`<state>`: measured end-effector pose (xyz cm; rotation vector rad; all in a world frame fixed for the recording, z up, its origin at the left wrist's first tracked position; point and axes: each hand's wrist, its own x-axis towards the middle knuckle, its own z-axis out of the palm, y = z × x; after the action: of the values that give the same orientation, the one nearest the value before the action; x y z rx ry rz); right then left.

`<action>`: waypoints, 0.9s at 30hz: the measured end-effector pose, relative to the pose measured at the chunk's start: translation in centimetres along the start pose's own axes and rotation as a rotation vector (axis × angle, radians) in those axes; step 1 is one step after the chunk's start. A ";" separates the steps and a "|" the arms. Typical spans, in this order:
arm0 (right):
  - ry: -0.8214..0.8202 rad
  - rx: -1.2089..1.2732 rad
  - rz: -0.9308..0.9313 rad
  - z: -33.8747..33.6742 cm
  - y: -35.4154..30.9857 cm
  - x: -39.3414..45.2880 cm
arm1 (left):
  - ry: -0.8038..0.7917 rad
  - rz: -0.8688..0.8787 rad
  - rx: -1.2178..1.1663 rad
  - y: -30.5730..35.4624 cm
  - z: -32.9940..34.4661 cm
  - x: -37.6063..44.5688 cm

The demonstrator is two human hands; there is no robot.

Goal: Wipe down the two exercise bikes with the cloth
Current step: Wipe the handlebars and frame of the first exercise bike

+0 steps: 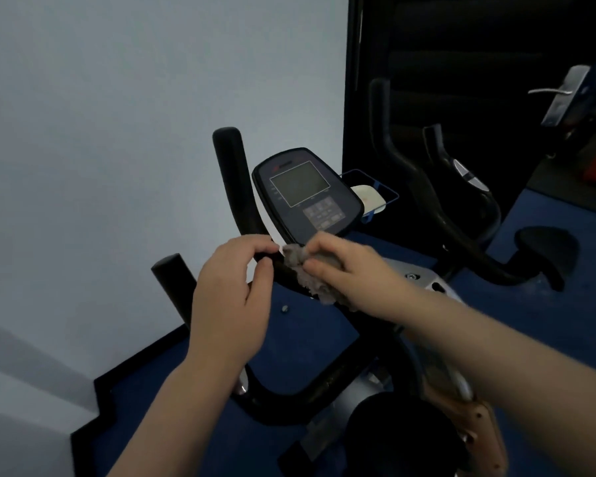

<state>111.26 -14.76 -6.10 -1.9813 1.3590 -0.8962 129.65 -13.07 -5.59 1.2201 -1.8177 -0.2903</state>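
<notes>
Gripping the black handlebar of the near exercise bike, the left hand curls its fingers round the bar just below the console. Right beside it, the right hand pinches the grey cloth against the same bar, the cloth bunched under fingers and thumb, almost touching the left fingertips. Off to the right stands the second bike, on the blue floor.

grey cloth, black handlebar, blue floor.
</notes>
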 end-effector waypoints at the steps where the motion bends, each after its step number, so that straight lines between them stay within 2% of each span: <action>1: -0.035 -0.071 -0.012 -0.8 0.1 0.2 | -0.028 0.023 0.040 -0.1 -0.2 0.0; 2: -0.057 -0.096 -0.018 -1.3 -0.1 0.8 | -0.052 0.046 0.080 -0.1 -0.3 0.2; 4: -0.044 0.009 0.001 -0.5 -0.9 1.9 | -0.084 0.074 0.126 -0.1 -0.5 0.5; 7: 0.117 0.131 0.007 1.9 -1.2 0.4 | -0.121 0.079 0.134 0.0 -0.9 0.6; 9: 0.158 0.024 -0.064 1.5 -0.1 -1.9 | -0.148 0.110 0.158 -0.1 -1.1 0.7; 11: 0.131 -0.074 -0.073 -0.2 0.4 -2.9 | -0.183 0.146 0.192 -0.2 -1.3 0.7; 14: 0.096 -0.094 -0.013 -0.9 -0.3 -1.7 | -0.298 0.203 0.248 0.2 -1.0 1.3; 17: 0.235 0.001 0.066 1.0 -0.8 -2.6 | -0.401 0.203 0.274 1.0 -0.1 1.7; 20: 0.333 -0.087 0.086 0.9 0.5 -7.0 | -0.471 0.221 0.262 1.6 0.8 1.3; 24: 0.317 -0.117 0.190 -0.9 1.2 -9.0 | -0.506 0.267 0.294 2.6 2.4 -0.1; 27: 0.381 0.012 0.232 0.0 0.5 -7.8 | -0.491 0.230 0.311 3.3 3.6 -0.9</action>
<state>109.00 -7.59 -8.13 -1.6526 1.7451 -1.2061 124.86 -11.69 -6.08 1.2005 -2.4815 -0.1895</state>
